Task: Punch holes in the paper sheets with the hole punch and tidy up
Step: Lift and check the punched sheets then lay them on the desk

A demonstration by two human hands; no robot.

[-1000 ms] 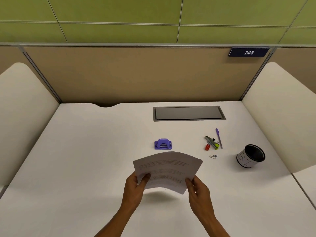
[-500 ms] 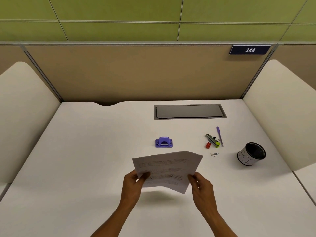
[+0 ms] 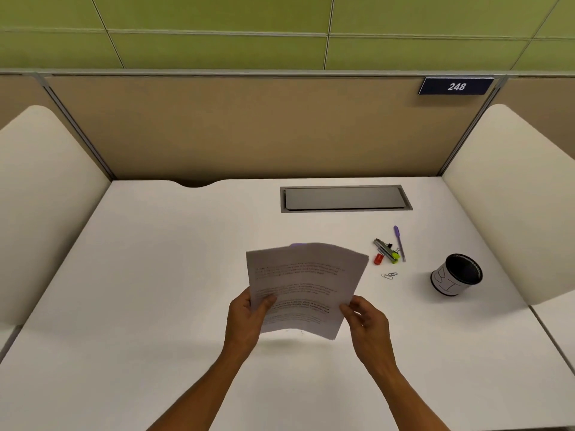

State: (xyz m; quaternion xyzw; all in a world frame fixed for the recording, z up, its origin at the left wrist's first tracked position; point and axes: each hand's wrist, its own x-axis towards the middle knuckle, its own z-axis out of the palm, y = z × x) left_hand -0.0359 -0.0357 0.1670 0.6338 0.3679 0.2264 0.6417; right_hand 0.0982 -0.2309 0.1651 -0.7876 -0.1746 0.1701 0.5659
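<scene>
I hold a small stack of printed paper sheets (image 3: 305, 284) above the white desk (image 3: 155, 290), tilted up toward me. My left hand (image 3: 245, 318) grips the lower left edge with the thumb on top. My right hand (image 3: 364, 318) pinches the lower right corner. The purple hole punch (image 3: 298, 245) sits on the desk behind the sheets; only a thin sliver of it shows above their top edge.
To the right lie a purple pen (image 3: 399, 242), a cluster of clips and a red cap (image 3: 385, 251), and paper clips (image 3: 389, 275). A black mesh cup (image 3: 455, 278) stands at the right. A grey cable hatch (image 3: 345, 199) is set in the desk's back. Cream side panels flank the desk.
The sheets have risen and tipped more upright, and now cover almost all of the hole punch. Both hands kept their grip on the lower edge.
</scene>
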